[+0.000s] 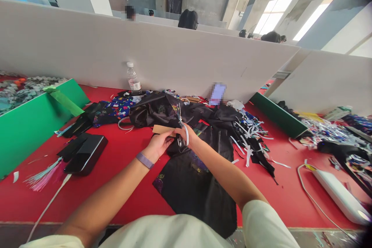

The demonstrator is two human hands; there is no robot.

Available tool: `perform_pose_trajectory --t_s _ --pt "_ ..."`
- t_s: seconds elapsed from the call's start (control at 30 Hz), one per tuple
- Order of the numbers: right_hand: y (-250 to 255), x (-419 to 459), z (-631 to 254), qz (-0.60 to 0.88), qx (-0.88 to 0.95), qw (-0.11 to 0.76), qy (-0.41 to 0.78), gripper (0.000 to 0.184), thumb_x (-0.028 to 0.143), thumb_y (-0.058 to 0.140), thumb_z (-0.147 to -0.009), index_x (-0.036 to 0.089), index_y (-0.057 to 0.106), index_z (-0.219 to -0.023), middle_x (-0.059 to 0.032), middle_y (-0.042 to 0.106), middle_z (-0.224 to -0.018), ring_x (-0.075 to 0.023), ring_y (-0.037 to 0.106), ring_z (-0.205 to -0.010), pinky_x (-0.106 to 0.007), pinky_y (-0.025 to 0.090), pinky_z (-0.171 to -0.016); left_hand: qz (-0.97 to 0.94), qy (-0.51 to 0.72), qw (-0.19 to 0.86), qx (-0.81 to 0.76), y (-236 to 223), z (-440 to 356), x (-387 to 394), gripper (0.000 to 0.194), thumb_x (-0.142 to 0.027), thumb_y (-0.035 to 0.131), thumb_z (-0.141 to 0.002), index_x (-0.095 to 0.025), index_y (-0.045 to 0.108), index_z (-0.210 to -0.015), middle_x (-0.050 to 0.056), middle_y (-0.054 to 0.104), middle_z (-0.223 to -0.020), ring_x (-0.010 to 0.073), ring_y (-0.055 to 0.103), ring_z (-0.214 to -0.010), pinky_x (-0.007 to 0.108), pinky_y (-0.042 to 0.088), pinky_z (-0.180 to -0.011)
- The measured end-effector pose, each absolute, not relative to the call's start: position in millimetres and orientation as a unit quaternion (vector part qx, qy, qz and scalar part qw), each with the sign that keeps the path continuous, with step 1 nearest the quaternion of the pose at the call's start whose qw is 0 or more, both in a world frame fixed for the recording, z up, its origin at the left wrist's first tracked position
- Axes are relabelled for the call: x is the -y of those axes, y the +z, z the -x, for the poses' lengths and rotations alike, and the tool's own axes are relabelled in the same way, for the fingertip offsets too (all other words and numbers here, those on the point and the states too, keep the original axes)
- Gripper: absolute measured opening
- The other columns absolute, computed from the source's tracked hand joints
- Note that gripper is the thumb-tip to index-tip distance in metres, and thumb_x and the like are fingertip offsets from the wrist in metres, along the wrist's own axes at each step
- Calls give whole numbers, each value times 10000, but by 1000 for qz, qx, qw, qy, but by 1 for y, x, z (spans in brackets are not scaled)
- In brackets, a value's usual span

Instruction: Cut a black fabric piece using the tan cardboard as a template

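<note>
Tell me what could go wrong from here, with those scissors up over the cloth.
The scissors in the right hand point over bunched black cloth, so a stray snip might catch it. The left hand, pinching the brown card, is close enough to risk a nick. Tugging the cloth could tip the bottle.

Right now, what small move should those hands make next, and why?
Perhaps ease the left hand back a little along the card: its fingertips sit close to the right hand and the scissors it holds, so more room looks safer.
</note>
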State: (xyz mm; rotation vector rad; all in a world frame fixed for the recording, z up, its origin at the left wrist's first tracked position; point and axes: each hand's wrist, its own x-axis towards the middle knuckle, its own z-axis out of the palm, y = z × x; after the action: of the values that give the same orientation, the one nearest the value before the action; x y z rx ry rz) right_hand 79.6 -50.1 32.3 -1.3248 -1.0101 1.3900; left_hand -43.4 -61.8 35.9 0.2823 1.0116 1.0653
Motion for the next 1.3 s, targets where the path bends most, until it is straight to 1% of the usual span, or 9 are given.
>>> perform_pose_trajectory --t_s 0.13,0.23,0.47,0.63,0.73,0.87,1.0,1.13,1.3 --pt "34 50 -80 529 407 460 585 256 229 744 -567 197 504 -648 81 466 -476 -88 426 -422 -222 311 -414 -159 494 722 -458 38 49 63 130 13 639 -778 -105 686 -749 76 723 -719 157 687 -646 272 576 -648" --pt "33 48 -82 526 394 460 597 284 234 777 -559 193 517 -665 82 479 -475 -86 433 -415 -216 315 -409 -171 500 712 -463 42 55 63 123 9 660 -750 -110 687 -760 74 730 -729 162 688 -643 296 590 -660" --pt "35 50 -101 528 326 503 602 313 339 755 -688 198 536 -862 32 616 -646 -107 580 -561 -220 445 -541 -176 535 671 -484 48 76 53 136 6 665 -732 -124 637 -700 35 691 -636 134 652 -565 290 594 -626" --pt "43 89 -103 502 312 493 639 374 452 746 -694 208 529 -877 56 580 -614 -101 523 -505 -243 441 -541 -178 547 646 -502 48 81 49 123 -2 695 -701 -114 653 -729 58 700 -664 140 646 -538 278 563 -583" --pt "45 123 -92 479 310 450 687 420 525 737 -693 204 536 -874 33 603 -623 -127 539 -513 -278 450 -554 -177 552 629 -517 49 80 48 108 -13 687 -706 -114 654 -725 45 685 -634 130 629 -516 255 527 -551" --pt "42 158 -73 429 296 368 770 483 634 694 -716 206 552 -889 34 596 -634 -119 524 -523 -277 436 -567 -180 554 618 -528 50 76 48 84 -31 678 -714 -111 654 -709 37 681 -619 117 613 -499 237 497 -535" --pt "36 170 -62 427 254 331 802 514 680 666 -726 208 524 -872 37 583 -620 -116 504 -508 -281 435 -567 -185 559 608 -532 53 74 49 78 -45 689 -702 -104 648 -672 35 666 -592 111 607 -496 229 475 -533" --pt "34 167 -54 440 235 322 805 517 705 606 -767 203 515 -852 32 569 -606 -111 485 -499 -277 438 -561 -192 568 597 -533 55 73 51 86 -67 720 -675 -103 646 -652 42 671 -602 109 604 -501 226 449 -526" --pt "33 157 -44 435 238 348 796 537 729 590 -763 209 512 -870 37 555 -599 -109 476 -495 -266 435 -545 -200 581 580 -535 50 71 54 83 -108 745 -661 -106 662 -663 46 680 -622 124 624 -533 231 447 -535"
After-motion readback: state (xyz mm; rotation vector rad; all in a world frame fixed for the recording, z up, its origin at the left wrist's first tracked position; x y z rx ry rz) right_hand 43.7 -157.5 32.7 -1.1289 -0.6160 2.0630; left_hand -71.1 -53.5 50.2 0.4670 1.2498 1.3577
